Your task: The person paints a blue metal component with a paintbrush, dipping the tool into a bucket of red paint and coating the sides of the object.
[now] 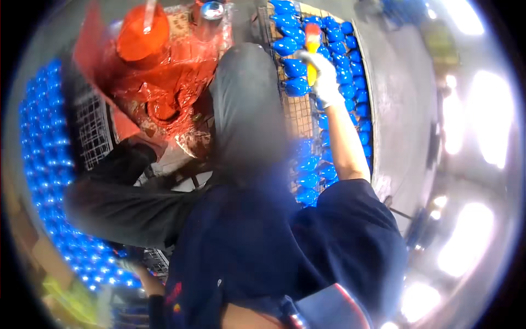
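Note:
My right hand (322, 77), in a white glove, is closed round a paintbrush (312, 72). The brush has a yellow handle, and its red-coated head points away from me. It is held over a wire rack (298, 118) carrying rows of glossy, rounded blue pieces (296, 68); whether the bristles touch one is unclear. My left hand (138, 270) is low at the left edge of my body, blurred, beside more blue pieces (46, 142). Its fingers cannot be made out.
Ahead on the left, a tub of orange-red paint (143, 38) with a pale stick in it stands on a paint-smeared surface (164, 82). A metal can (212, 12) stands beside it. My knees are between the paint and the racks. Grey floor (402, 109) lies to the right.

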A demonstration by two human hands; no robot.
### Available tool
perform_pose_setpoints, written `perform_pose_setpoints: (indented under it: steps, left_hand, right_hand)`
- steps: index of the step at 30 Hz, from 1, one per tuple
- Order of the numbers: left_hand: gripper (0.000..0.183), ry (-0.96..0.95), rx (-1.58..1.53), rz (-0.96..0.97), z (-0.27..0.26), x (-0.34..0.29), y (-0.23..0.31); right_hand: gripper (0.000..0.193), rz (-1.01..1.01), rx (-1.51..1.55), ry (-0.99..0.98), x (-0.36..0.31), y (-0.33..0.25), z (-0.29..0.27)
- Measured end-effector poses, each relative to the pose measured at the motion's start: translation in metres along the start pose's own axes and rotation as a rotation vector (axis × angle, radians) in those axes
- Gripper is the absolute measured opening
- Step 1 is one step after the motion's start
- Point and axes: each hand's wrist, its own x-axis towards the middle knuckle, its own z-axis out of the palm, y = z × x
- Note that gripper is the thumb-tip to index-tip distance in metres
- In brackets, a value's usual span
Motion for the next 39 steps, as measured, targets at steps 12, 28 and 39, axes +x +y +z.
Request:
perform_pose_setpoints:
  steps: [12, 28, 39]
  left_hand:
    - [0.060, 0.687, -0.532, 0.608, -0.229, 0.119, 0.138]
    - [0.037, -0.858, -1.780, 1.315, -0.396, -0.115, 0.420]
    - [0.123, -2.026, -1.950, 0.629, -0.345, -0.166, 0.317]
  right_hand:
    - [0.007, 0.094, -0.685, -0.341, -0.093, 0.117, 0.129]
    - [0.036, -0.214, 0.744, 0.024, 0.002, -0.170, -0.113]
    - [0.045, -0.213, 1.321, -0.219, 0.054, -0.250, 0.061]
